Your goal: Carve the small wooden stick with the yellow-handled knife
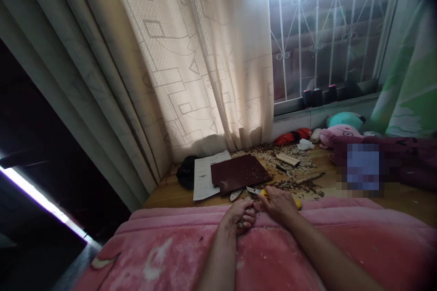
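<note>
My right hand is wrapped round a yellow utility knife. Its blade is out and points left, towards the dark red board. My left hand is closed, fingers curled in, resting just above the pink blanket. Something small and brownish-green shows between its fingers, too little to name. The two hands are close together, nearly meeting at the fingertips. Just beyond them lies a small pale oval piece at the table's near edge, by the dark red board.
Wood shavings litter the wooden table around a pale wooden block and a slim pen-like tool. A printed sheet and a black bag lie left. Plush toys sit right, below the barred window.
</note>
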A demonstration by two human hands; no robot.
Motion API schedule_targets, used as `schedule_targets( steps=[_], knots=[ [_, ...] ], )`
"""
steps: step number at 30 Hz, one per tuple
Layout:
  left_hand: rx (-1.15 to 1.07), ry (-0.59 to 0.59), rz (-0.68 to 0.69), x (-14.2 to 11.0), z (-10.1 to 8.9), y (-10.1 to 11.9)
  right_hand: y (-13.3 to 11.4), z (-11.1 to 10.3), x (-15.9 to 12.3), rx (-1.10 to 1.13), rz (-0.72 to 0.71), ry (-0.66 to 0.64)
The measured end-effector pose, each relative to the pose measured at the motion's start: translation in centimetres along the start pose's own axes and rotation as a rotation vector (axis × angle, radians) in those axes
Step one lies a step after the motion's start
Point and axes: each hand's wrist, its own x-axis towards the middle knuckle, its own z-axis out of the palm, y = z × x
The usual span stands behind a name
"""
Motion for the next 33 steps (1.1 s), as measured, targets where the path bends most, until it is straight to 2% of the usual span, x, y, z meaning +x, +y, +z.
schedule_targets(
  steps=[9,21,28,33],
  knots=[
    [-0.004,-0.038,0.000,0.1,0.1,0.1,-0.3,-0.3,-0.6,-0.014,-0.040,-0.042],
    [0.159,0.147,0.094,0.5,0.6,-0.5,-0.8,-0.3,-0.8,-0.067,0.010,-0.113],
    [0.174,0.198,0.115,0.7,0.9,-0.3,-1.3,-0.3,-0.8,-0.089,0.037,-0.127],
    [0.221,0.201,0.091,0.6,1.8,-0.7,-0.9,0.6,-0.2,-0.088,0.067,-0.120]
  ],
)
